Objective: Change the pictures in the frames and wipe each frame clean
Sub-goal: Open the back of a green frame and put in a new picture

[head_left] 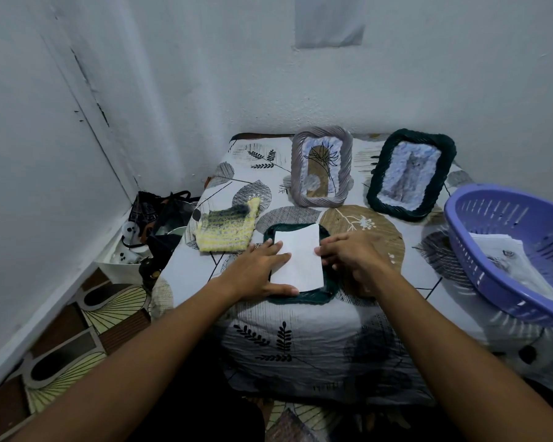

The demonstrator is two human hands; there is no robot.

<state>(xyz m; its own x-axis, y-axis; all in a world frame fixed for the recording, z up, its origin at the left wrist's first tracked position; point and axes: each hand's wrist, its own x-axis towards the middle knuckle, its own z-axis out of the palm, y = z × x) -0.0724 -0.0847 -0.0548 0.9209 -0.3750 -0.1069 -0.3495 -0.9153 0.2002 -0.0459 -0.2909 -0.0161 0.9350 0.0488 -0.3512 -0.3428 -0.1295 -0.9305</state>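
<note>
Head view: dark green frame [300, 295] lies flat, face down by the look of it, near the front edge of the cloth-covered table [300, 339]. White paper [299, 258] sits on its back, long axis running away from the person, slightly skewed to the frame. Left hand [262, 271] spread flat, fingers straight, pressing the paper's left side and the frame edge. Right hand [353, 253] at the paper's right edge, fingers loosely curled toward it; can't tell if it pinches the paper or only touches. Both hands equally near, one each side.

Grey frame [321, 167] and second green frame [411, 175] lean at the wall behind, well apart from the hands. Yellow knitted cloth [225, 226] just left of the flat frame, nearest the left hand, likely for wiping. Purple basket [517, 250] holding a printed picture [511, 263] overhangs the right table edge. Open room lies between the flat frame and the standing ones; little margin toward the front edge.
</note>
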